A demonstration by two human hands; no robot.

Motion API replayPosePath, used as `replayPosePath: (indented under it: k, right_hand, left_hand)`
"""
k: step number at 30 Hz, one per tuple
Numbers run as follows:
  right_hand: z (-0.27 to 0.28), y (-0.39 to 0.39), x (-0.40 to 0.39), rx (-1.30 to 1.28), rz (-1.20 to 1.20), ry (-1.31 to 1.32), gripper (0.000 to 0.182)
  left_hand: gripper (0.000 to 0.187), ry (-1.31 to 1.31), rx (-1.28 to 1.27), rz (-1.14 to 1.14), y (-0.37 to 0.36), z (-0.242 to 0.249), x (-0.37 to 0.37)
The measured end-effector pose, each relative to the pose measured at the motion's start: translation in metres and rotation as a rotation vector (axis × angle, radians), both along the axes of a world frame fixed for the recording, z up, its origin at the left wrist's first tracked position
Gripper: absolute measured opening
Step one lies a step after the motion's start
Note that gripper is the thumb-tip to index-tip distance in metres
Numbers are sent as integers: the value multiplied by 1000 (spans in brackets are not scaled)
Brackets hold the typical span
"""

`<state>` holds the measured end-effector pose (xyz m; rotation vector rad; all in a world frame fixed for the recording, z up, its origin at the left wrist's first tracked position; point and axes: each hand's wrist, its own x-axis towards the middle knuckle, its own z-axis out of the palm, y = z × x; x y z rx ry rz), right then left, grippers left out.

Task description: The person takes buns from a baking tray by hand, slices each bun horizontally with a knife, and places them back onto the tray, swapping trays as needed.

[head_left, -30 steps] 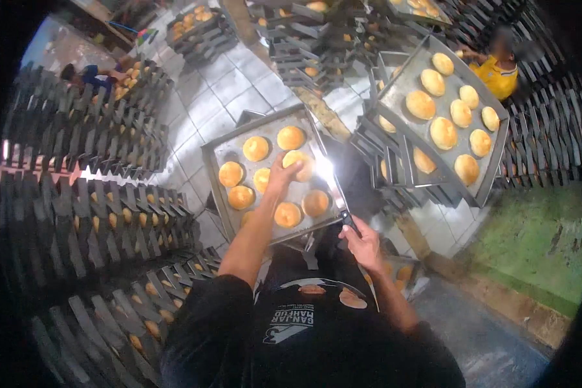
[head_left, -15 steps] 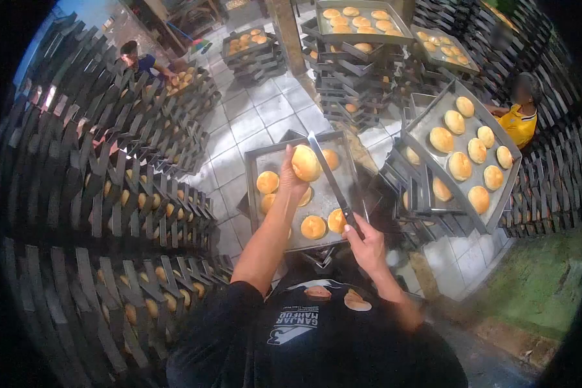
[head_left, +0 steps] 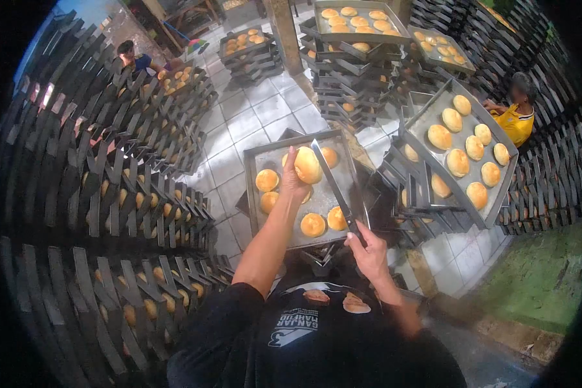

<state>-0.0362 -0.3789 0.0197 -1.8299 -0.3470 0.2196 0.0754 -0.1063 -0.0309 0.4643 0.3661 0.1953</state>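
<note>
My left hand (head_left: 295,182) grips a round golden bun (head_left: 308,166) above the tray, thumb lying along its near side. In my right hand (head_left: 369,251) is the dark handle of a long knife (head_left: 333,185). Its blade slants up and to the left, the upper part right at the bun's right edge. Below both hands sits a metal baking tray (head_left: 257,223) with several more buns, among them one at the front (head_left: 313,225) and one at the left (head_left: 267,180). Part of the tray is hidden behind my left forearm.
Tall stacks of dark trays (head_left: 103,194) with buns line the left. At the right a tilted tray of buns (head_left: 427,119) tops another stack, with a person in yellow (head_left: 516,123) behind it. A second person (head_left: 132,59) is at the far left. Pale tiles (head_left: 239,123) cover the floor.
The bun in my left hand has dropped slightly, and the knife has shifted a little down and right. The person at the far left has moved an arm.
</note>
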Motion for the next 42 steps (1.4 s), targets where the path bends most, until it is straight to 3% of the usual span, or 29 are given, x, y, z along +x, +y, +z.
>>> replayPosePath:
  k: [14, 16, 18, 19, 23, 26, 29, 36, 40, 42]
  right_hand:
    - [23, -1, 4, -32, 5, 38, 39]
    - [25, 0, 4, -11, 2, 80, 38]
    - [28, 7, 29, -126, -11, -19, 40]
    - [37, 15, 38, -45, -30, 45, 41]
    - [5, 2, 34, -100, 4, 50, 42]
    - [30, -6, 11, -151, 52, 135, 43]
    - [11, 5, 29, -98, 36, 111, 44]
    - [19, -7, 27, -160, 84, 20, 46]
    - [19, -7, 23, -136, 76, 201, 45]
    - [6, 7, 45, -104, 108, 52, 45]
  left_hand:
    - [43, 24, -28, -41, -4, 8, -4]
    - [44, 26, 129, -133, -17, 11, -10]
    - [44, 28, 141, -173, -37, 6, -13]
    - [43, 1, 148, -183, -43, 0, -12]
    - [39, -4, 95, -169, -17, 1, -7]
    - [38, 78, 79, -134, -5, 5, -15]
    - [34, -17, 299, -258, -25, -11, -19]
    - [31, 60, 177, -214, -3, 4, -13]
    - [33, 17, 291, -289, -15, -10, -19]
    - [31, 54, 350, -338, -28, -12, -15]
